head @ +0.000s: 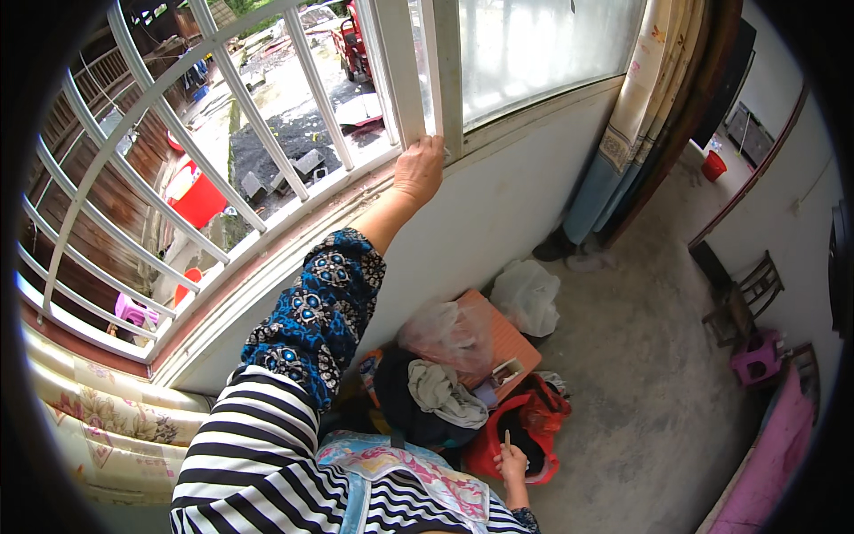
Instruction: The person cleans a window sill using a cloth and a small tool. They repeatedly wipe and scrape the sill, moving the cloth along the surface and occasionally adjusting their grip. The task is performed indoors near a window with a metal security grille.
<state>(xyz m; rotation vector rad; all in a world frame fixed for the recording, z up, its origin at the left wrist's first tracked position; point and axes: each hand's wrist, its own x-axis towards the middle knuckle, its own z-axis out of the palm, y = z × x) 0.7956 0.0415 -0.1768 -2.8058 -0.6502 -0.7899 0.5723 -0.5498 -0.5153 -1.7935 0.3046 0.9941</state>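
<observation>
My left hand (pixel 420 169) reaches up to the window and its fingers grip the lower end of the sliding window's frame (pixel 405 100), just above the sill. Low at my right side, my right hand (pixel 512 463) is closed around a thin, light brown stick-like object (pixel 507 438), whose tip points upward; its kind cannot be told. Below that hand stands a red bag (pixel 484 455) with dark contents. A frosted glass pane (pixel 544 50) fills the window to the right of my left hand. White metal bars (pixel 257 133) curve across the open part at the left.
Beside the wall lie an orange box-like thing (pixel 517 344), a clear plastic bag (pixel 454 334), a pale cloth (pixel 444 394) and a white plastic bag (pixel 527 297). Curtains (pixel 624 133) hang at both window ends. A wooden chair (pixel 740 304) and a purple stool (pixel 758 358) stand at the right.
</observation>
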